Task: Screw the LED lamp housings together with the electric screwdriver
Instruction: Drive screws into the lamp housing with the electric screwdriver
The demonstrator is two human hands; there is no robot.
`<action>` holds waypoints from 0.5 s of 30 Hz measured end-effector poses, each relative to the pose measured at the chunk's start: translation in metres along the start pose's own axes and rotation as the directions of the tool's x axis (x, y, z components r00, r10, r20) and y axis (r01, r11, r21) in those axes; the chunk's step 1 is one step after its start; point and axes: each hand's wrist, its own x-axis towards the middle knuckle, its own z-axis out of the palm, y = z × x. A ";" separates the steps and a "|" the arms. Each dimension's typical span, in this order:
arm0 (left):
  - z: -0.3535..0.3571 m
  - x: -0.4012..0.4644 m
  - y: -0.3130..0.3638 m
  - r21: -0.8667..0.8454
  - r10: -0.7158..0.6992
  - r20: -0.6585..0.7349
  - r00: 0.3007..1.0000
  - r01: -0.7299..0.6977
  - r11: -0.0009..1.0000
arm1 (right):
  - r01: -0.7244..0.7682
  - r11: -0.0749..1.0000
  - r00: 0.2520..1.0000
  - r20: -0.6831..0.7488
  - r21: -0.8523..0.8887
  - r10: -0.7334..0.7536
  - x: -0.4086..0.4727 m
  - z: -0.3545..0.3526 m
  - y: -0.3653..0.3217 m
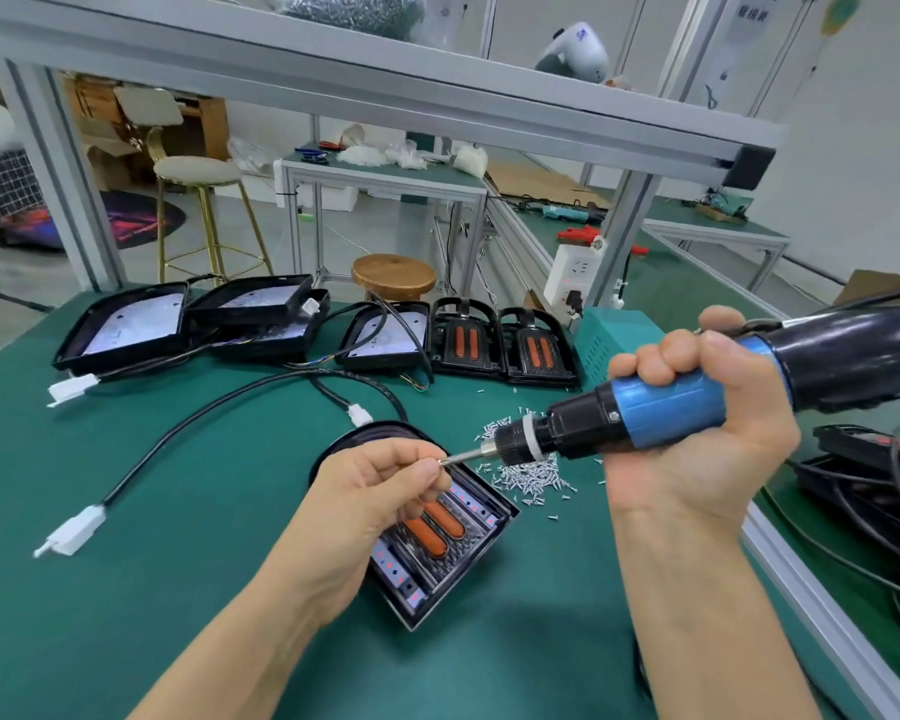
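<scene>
A black LED lamp housing (453, 558) with two orange strips lies on the green mat in front of me. My right hand (697, 433) grips the blue and black electric screwdriver (661, 413), held almost level above the mat, bit pointing left. My left hand (380, 491) hovers over the housing and pinches at the bit's tip, where a small screw seems to sit; the screw itself is too small to make out. A pile of loose silver screws (531, 472) lies just right of the housing.
Several more housings (505, 345) and open lamp backs (126, 324) line the far edge of the mat, with black cables and white connectors (74, 532) trailing left. A teal power box (609, 335) stands at the right. More housings and cables (874, 485) lie beyond the right rail.
</scene>
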 end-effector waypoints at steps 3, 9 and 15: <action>0.000 -0.002 0.000 -0.024 0.001 0.002 1.000 -0.001 1.000 | 0.009 1.000 1.000 0.004 -0.010 -0.009 0.000 0.002 0.000; -0.001 -0.003 -0.002 -0.055 0.009 -0.027 1.000 -0.010 0.998 | 0.009 1.000 1.000 0.021 -0.019 -0.009 -0.002 0.003 0.001; 0.007 -0.002 -0.009 -0.088 0.050 -0.098 0.994 -0.059 0.994 | 0.095 0.991 0.994 0.056 -0.089 -0.090 -0.006 0.002 0.004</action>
